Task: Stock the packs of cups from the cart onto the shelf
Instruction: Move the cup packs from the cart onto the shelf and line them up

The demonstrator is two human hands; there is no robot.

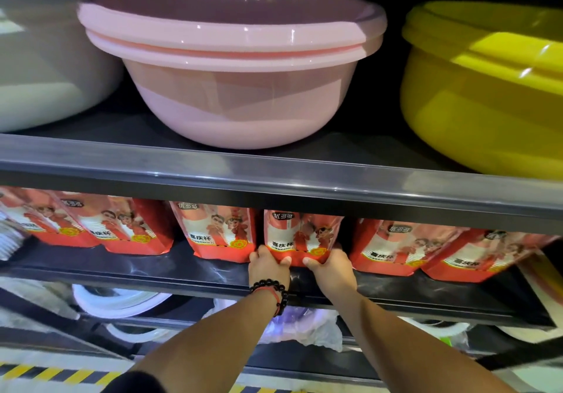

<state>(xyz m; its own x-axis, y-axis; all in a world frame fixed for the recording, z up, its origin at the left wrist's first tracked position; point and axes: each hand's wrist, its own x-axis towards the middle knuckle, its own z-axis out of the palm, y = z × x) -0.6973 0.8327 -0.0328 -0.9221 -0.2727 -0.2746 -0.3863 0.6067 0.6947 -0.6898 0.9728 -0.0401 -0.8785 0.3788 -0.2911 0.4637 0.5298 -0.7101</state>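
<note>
Both hands gripped one pack of cups (300, 237) at its bottom corners, left hand (268, 266) and right hand (330, 266) equally near; the pack stood upright on the shelf (152, 266), between neighbouring packs (221, 234), directly ahead, likely needing only a push back.
</note>
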